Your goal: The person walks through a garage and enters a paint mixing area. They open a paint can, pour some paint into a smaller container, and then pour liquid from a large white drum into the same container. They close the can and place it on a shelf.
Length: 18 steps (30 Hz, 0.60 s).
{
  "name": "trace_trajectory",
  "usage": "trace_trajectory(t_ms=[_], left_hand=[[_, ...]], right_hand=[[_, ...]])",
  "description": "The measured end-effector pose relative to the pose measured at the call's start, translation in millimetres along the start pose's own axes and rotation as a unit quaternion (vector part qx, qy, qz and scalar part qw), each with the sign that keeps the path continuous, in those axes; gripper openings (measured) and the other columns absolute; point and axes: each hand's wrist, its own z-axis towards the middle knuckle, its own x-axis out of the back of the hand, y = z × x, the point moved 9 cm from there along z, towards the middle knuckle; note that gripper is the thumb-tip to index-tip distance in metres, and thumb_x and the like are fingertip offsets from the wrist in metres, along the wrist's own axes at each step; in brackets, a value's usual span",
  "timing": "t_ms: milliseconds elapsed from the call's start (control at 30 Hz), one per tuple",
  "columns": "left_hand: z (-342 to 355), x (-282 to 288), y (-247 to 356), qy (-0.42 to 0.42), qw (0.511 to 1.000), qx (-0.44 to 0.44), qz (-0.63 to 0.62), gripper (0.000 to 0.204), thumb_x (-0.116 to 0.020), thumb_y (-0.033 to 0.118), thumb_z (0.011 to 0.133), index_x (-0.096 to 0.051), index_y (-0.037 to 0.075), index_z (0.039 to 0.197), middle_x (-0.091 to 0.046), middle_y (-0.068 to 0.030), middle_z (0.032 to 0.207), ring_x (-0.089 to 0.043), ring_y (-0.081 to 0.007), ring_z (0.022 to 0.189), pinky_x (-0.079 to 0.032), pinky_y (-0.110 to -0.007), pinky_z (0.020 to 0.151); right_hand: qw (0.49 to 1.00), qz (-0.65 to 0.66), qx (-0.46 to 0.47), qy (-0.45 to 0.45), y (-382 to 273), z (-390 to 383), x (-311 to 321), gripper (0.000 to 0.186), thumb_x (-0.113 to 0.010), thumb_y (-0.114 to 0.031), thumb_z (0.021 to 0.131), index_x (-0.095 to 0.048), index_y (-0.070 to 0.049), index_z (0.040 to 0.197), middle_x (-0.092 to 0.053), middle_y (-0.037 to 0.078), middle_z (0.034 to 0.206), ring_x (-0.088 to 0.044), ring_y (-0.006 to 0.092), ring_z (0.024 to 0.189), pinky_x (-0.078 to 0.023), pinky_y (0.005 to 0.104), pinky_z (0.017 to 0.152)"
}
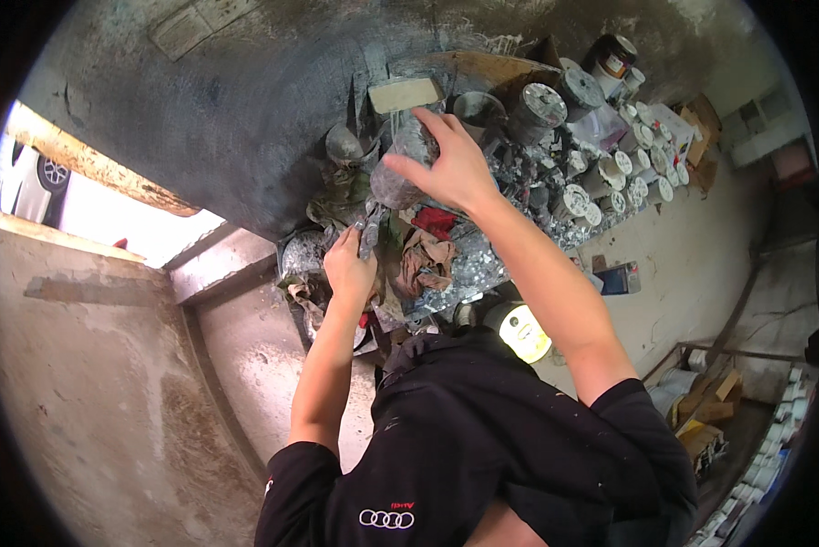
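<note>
My right hand (pixel 455 169) reaches over the bench with thumb and fingers spread around a grey, paint-smeared container (pixel 400 185). The container tilts, and part of it is hidden behind the hand. Lower and to the left, my left hand (pixel 350 264) is closed on a small greyish object (pixel 370 228) whose kind I cannot make out. That object sits close below the container. Crumpled brown rags (pixel 426 263) and a red cloth (pixel 435 221) lie just right of my left hand.
Several paint-splashed cans (pixel 571 202) crowd the bench's right side. A pale block (pixel 405 94) stands against the dark wall behind. At the bench's near edge is a bright yellow-and-white bucket (pixel 524 334). An opening (pixel 122 182) on the left shows a parked car.
</note>
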Motion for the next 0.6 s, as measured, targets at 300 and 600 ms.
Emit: trace_trajectory(t_ms=[300, 600], left_hand=[[-9.0, -3.8, -4.7, -0.170, 0.978, 0.029, -0.116, 0.015, -0.072, 0.005, 0.076, -0.069, -0.004, 0.089, -0.067, -0.0216, 0.075, -0.068, -0.0423, 0.069, -0.053, -0.043, 0.064], [-33.9, -9.6, 53.2, -0.025, 0.992, 0.083, -0.096, 0.078, -0.079, 0.009, 0.083, -0.045, 0.002, 0.153, -0.057, -0.0291, 0.139, -0.062, -0.0455, 0.121, -0.052, -0.047, 0.101]], right_hand=[[0.952, 0.070, 0.261, -0.146, -49.4, -12.6, 14.9, 0.069, -0.087, -0.043, 0.073, -0.070, -0.013, 0.132, -0.065, 0.015, 0.124, -0.066, 0.0367, 0.113, -0.054, 0.0445, 0.096], [0.992, 0.011, 0.121, -0.045, -40.4, 1.6, 37.6, 0.067, -0.086, -0.040, 0.072, -0.072, -0.006, 0.127, -0.069, 0.018, 0.120, -0.071, 0.0395, 0.105, -0.058, 0.0437, 0.092]])
